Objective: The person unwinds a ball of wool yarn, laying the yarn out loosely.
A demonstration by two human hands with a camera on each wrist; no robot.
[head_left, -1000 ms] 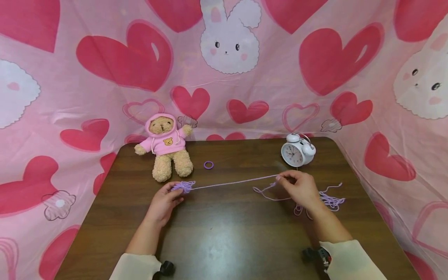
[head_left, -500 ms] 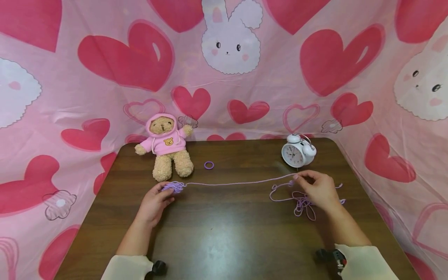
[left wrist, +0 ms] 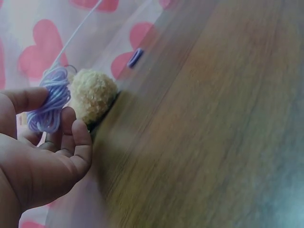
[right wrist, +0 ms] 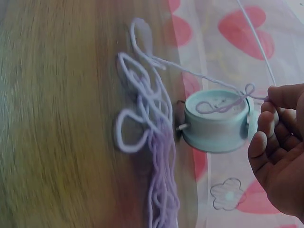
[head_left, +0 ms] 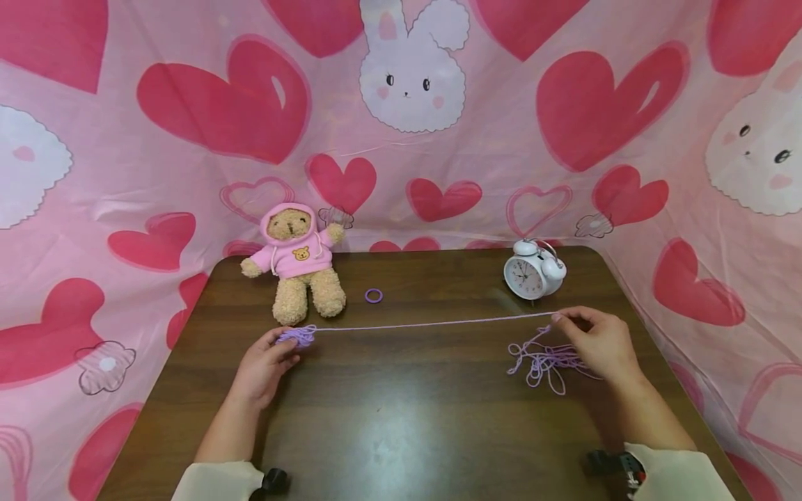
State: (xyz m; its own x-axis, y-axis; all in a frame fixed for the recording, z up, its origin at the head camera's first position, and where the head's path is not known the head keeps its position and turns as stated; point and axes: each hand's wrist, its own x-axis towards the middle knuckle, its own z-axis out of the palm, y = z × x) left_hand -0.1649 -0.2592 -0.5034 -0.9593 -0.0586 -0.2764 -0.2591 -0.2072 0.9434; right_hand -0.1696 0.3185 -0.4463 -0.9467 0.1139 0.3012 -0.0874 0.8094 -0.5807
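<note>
A small bundle of lilac yarn [head_left: 299, 337] sits between the thumb and fingers of my left hand [head_left: 260, 369], just below the teddy bear's feet. In the left wrist view the wound yarn [left wrist: 51, 102] shows its loops, pinched under the thumb. From it a single taut strand [head_left: 432, 323] runs across above the table to my right hand [head_left: 601, 344], whose thumb and forefinger pinch it. Below and left of the right hand lies a loose tangle of the same yarn [head_left: 545, 362]. A slack length joins that tangle to the pinch, seen in the right wrist view.
A teddy bear [head_left: 301, 261] in a pink hoodie sits at the back left of the brown table [head_left: 388, 410]. Beside it lies a purple ring [head_left: 373, 296]. A white twin-bell alarm clock [head_left: 532, 270] stands at the back right. Heart-patterned cloth [head_left: 426, 160] surrounds the table.
My hands have moved apart, the left one leftward and the right one rightward. The strand between them has grown longer, and the slack yarn has been drawn closer to the tangle.
</note>
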